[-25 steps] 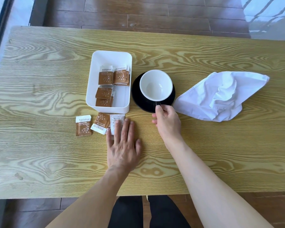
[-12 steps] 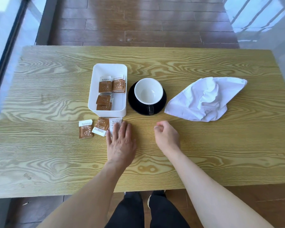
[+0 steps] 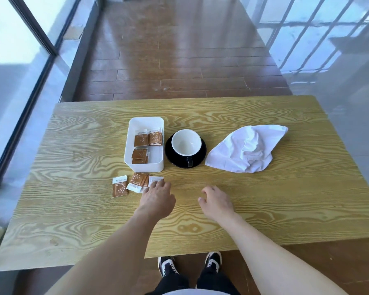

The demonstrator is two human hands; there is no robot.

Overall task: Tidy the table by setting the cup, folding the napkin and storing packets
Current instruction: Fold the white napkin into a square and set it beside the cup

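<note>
A white cup [image 3: 186, 142] stands upright on a black saucer [image 3: 200, 155], its black handle facing me. To its right lies a crumpled white napkin [image 3: 245, 150]. A white box [image 3: 146, 122] left of the saucer holds several brown packets [image 3: 141, 140]. More loose packets [image 3: 136, 182] lie on the table in front of the box, one [image 3: 119, 187] set apart to the left. My left hand [image 3: 158, 198] rests with its fingertips on the rightmost loose packet [image 3: 156, 179]. My right hand [image 3: 216, 201] hovers, loosely curled and holding nothing, in front of the saucer.
The wooden table [image 3: 285, 199] ends close to my body, and my shoes show below its near edge. Glass walls flank the brown plank floor beyond the far edge.
My right hand let go of the cup handle and drew back toward me. My left hand's fingers curled onto the rightmost packet. The view tilted up, showing more floor.
</note>
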